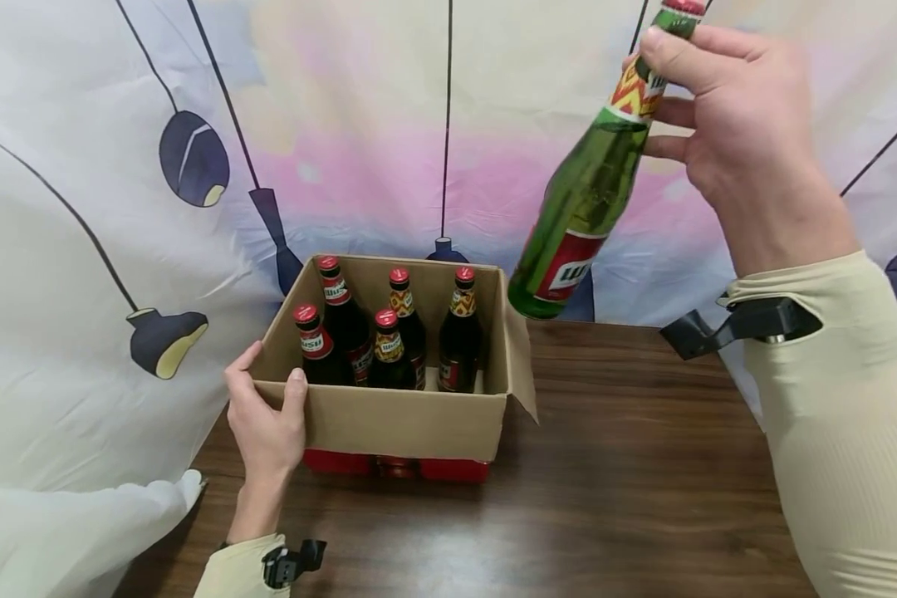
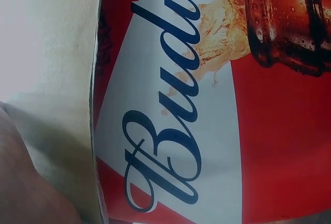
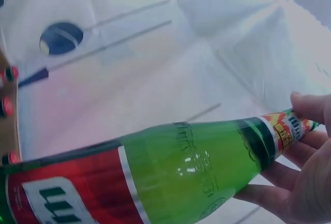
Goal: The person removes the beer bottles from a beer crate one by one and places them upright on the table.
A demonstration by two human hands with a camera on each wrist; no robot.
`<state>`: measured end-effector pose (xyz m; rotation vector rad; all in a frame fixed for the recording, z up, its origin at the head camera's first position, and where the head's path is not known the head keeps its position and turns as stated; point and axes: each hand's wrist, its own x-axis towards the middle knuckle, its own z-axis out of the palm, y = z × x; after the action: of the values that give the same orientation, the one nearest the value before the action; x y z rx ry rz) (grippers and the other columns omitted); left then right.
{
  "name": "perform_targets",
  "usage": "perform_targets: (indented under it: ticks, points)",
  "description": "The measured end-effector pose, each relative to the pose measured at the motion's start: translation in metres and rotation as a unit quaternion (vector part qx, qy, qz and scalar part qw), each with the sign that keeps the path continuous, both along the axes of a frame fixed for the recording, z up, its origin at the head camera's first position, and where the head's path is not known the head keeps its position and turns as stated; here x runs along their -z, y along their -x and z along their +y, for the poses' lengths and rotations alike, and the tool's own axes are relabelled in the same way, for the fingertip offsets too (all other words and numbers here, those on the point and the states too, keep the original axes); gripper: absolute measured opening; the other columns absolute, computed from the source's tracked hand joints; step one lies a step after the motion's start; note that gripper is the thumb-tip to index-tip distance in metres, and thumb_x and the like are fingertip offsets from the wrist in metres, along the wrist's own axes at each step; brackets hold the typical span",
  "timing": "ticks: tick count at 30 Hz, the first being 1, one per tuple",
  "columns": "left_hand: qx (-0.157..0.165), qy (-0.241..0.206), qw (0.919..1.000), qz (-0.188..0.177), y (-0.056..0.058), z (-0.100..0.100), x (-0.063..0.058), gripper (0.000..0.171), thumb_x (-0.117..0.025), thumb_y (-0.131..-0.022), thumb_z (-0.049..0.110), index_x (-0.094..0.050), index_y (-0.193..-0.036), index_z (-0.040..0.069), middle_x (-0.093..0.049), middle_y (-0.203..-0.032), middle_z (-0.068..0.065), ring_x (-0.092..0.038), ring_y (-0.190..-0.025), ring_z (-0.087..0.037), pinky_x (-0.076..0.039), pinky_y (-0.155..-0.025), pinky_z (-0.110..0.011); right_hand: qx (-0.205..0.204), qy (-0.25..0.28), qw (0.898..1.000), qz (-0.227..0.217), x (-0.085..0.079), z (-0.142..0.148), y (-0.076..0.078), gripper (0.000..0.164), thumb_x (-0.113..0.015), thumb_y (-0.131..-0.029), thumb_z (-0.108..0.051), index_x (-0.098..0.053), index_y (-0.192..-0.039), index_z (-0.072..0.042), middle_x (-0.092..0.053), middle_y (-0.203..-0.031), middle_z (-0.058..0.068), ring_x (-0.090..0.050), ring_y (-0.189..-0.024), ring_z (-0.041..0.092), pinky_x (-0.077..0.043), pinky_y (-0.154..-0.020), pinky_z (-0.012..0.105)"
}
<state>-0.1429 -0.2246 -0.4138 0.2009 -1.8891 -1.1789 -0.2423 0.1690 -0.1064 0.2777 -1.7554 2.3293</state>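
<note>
My right hand (image 1: 747, 116) grips a green beer bottle (image 1: 586, 191) by its neck, raised above and right of the box and tilted with its base toward the lower left. In the right wrist view the bottle (image 3: 176, 167) shows a red label and liquid inside. A cardboard box (image 1: 404, 423) stands on the table with its top flaps folded out. Several capped bottles (image 1: 459, 332) stand upright inside it. My left hand (image 1: 269, 423) holds the box's front left corner, thumb over the front rim. Its thumb side also shows beside the flap (image 2: 67, 79) in the left wrist view.
The dark wooden table (image 1: 628, 465) extends to the right and front of the box. A patterned cloth (image 1: 359, 108) hangs behind, and white fabric (image 1: 67, 523) bunches at the left edge. The box's red printed side (image 2: 284, 146) lies below the folded flap.
</note>
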Motion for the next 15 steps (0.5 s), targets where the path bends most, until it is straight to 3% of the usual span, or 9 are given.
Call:
perform_targets:
  ticks: [3,7,11,15]
  points:
    - [-0.009,-0.001,1.0000,0.002,-0.001,-0.003,0.000,0.061,-0.066,-0.090,0.020,-0.053,-0.147,0.003,-0.061,-0.147,-0.017,-0.059,-0.121,-0.033,-0.034,-0.094,-0.016,0.010,-0.016,1.000,-0.025,0.010,0.003,0.006,0.033,-0.087,-0.086,-0.012,-0.081,-0.117,-0.004,-0.070,-0.109,0.008,-0.068,-0.090,0.026,-0.061,-0.064,0.035]
    - [-0.010,-0.005,0.9999,-0.004,-0.002,-0.004,0.001,0.062,-0.066,-0.090,0.021,-0.053,-0.147,0.002,-0.061,-0.148,-0.017,-0.059,-0.122,-0.032,-0.034,-0.094,-0.016,0.001,-0.043,0.997,-0.065,0.039,0.002,0.017,0.035,-0.091,-0.081,-0.010,-0.082,-0.115,-0.007,-0.075,-0.101,0.008,-0.074,-0.082,0.021,-0.063,-0.067,0.034]
    - [-0.004,-0.007,0.9999,-0.009,0.000,-0.001,0.003,0.062,-0.066,-0.090,0.021,-0.052,-0.148,0.001,-0.060,-0.148,-0.017,-0.059,-0.123,-0.031,-0.034,-0.095,-0.016,-0.001,-0.111,0.992,-0.067,0.077,0.002,0.024,0.040,-0.090,-0.083,-0.015,-0.080,-0.121,-0.008,-0.076,-0.100,0.004,-0.075,-0.083,0.016,-0.063,-0.069,0.030]
    - [0.000,-0.005,0.9999,-0.016,0.002,0.002,0.006,0.062,-0.065,-0.092,0.021,-0.051,-0.148,0.000,-0.060,-0.147,-0.018,-0.059,-0.122,-0.033,-0.034,-0.094,-0.017,0.005,-0.197,0.978,-0.074,0.111,0.002,0.030,0.052,-0.084,-0.090,-0.025,-0.072,-0.137,-0.009,-0.072,-0.109,-0.001,-0.070,-0.099,0.013,-0.062,-0.077,0.026]
